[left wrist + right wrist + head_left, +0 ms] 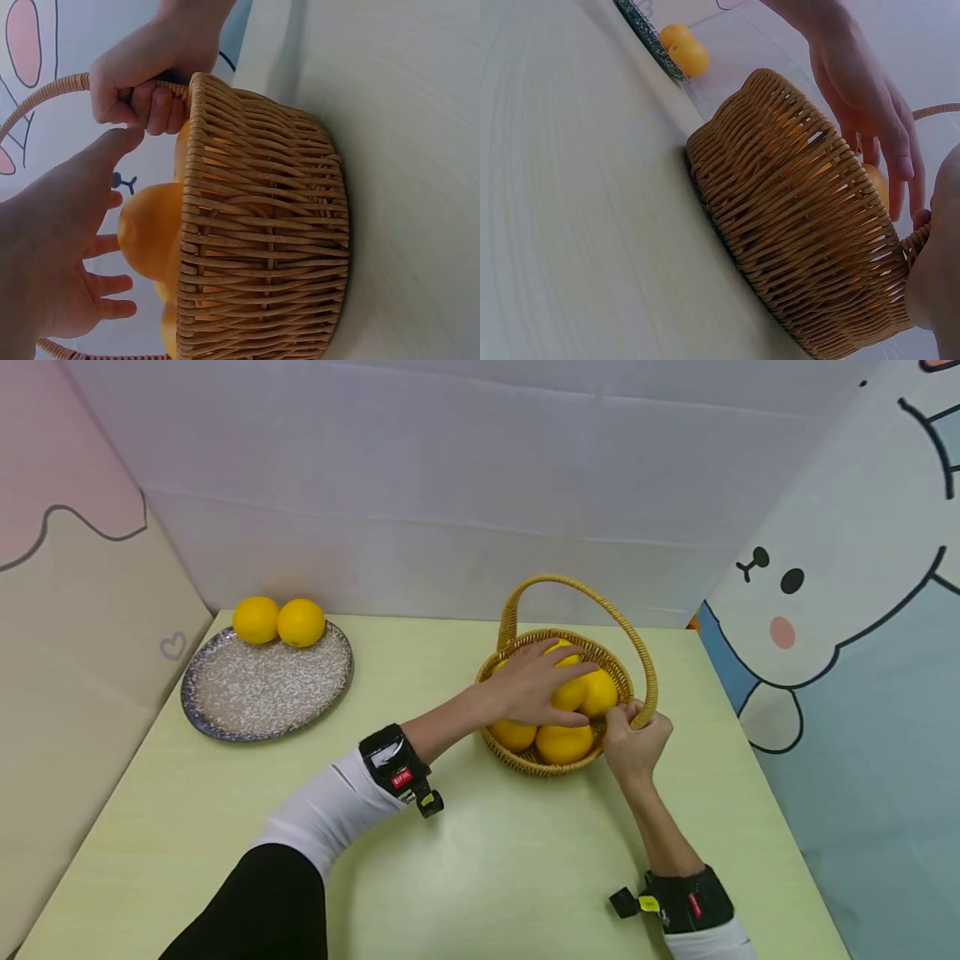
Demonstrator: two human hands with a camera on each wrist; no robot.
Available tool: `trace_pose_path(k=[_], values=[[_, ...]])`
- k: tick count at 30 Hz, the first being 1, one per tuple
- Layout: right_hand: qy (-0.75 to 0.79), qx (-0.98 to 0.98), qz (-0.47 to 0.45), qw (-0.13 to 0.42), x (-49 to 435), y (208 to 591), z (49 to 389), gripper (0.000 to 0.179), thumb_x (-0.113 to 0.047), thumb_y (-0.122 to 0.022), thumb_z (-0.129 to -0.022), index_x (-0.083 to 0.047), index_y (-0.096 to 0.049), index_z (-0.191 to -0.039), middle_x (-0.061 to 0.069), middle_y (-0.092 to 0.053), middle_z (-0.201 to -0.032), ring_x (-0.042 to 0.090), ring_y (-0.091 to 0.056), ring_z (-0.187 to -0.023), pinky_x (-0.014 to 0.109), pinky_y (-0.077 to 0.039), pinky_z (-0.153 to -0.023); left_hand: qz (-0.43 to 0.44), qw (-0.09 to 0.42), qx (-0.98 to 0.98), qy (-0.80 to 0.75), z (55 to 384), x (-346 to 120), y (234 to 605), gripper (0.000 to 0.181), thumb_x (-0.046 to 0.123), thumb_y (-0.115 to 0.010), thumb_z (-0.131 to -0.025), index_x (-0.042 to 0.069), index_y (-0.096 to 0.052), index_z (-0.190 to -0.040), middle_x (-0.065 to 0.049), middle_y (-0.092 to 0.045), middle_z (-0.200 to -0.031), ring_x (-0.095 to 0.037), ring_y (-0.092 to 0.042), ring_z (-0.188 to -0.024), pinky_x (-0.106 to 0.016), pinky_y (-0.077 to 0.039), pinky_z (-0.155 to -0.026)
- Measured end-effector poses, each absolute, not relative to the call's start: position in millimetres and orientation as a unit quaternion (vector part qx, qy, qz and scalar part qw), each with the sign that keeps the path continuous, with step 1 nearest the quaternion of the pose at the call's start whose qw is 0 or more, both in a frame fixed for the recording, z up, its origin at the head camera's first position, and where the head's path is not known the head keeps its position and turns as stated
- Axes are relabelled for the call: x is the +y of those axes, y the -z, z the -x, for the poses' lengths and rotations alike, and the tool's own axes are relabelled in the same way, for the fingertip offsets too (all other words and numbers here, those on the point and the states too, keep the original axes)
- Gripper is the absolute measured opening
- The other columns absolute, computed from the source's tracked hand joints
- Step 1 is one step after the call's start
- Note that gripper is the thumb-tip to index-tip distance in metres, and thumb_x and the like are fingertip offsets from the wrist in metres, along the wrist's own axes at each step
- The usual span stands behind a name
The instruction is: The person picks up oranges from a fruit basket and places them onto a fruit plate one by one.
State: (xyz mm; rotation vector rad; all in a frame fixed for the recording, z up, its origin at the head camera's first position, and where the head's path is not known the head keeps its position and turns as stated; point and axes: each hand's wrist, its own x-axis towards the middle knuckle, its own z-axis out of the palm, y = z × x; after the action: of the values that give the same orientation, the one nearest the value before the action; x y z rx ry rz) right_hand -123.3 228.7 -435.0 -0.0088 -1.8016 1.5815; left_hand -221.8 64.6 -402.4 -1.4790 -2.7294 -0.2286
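Observation:
A wicker basket (528, 768) with a tall arched handle (577, 587) stands on the table, holding several round yellow-orange fruits that look like oranges (564, 745). My right hand (636, 739) grips the handle low on its right side, close to the rim. Over the basket's mouth my left hand (528, 685) spreads its fingers above the fruit, palm down. In the left wrist view, one orange (150, 231) bulges above the rim beside those extended fingers, and nothing is gripped in them. The left hand hides part of the fruit in the head view.
At the table's far left lies a speckled oval plate (266, 689) with a dark blue rim. Two oranges (302, 623) sit side by side at its back edge. A white wall (450, 527) closes off the back, and printed panels (862, 735) flank the table.

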Motion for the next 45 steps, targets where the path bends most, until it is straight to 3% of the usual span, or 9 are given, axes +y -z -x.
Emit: trace_pose_path(k=[11,22,33,45], values=[[-0.613,-0.697,0.000,0.371,229,434,124,0.041,0.023,-0.049,-0.079,0.000,-0.030,-0.051,-0.011,-0.029,-0.046,-0.003,-0.022,-0.038,0.017,-0.011,-0.032,0.480,-0.048,-0.869,0.109,217,66,411,0.069,0.052,-0.057,-0.101,0.021,-0.041,-0.161,-0.013,-0.032,-0.164,-0.027,-0.030,-0.147,-0.043,-0.031,-0.119],[-0.620,-0.693,0.001,0.368,228,435,124,0.041,0.022,-0.048,-0.080,-0.001,-0.031,-0.051,-0.012,-0.030,-0.045,-0.003,-0.022,-0.038,0.017,-0.013,-0.031,0.489,-0.052,-0.865,0.100,217,65,411,0.056,0.033,-0.056,-0.105,0.016,-0.047,-0.157,-0.015,-0.035,-0.162,-0.027,-0.031,-0.146,-0.041,-0.030,-0.120],[-0.616,-0.695,-0.008,0.370,228,435,123,0.038,0.021,-0.048,-0.080,0.006,-0.028,-0.052,-0.012,-0.028,-0.045,-0.003,-0.020,-0.038,0.020,-0.010,-0.032,0.497,-0.033,-0.862,0.100,219,65,414,0.054,0.030,-0.058,-0.104,0.015,-0.049,-0.156,-0.015,-0.039,-0.160,-0.028,-0.036,-0.143,-0.042,-0.032,-0.119],[-0.617,-0.694,-0.003,0.371,228,435,124,0.040,0.022,-0.048,-0.080,0.003,-0.028,-0.051,-0.011,-0.028,-0.046,-0.003,-0.020,-0.039,0.018,-0.011,-0.032,0.497,-0.019,-0.858,0.128,219,64,418,0.053,0.029,-0.057,-0.104,0.012,-0.051,-0.154,-0.016,-0.042,-0.157,-0.027,-0.038,-0.141,-0.042,-0.029,-0.119]])
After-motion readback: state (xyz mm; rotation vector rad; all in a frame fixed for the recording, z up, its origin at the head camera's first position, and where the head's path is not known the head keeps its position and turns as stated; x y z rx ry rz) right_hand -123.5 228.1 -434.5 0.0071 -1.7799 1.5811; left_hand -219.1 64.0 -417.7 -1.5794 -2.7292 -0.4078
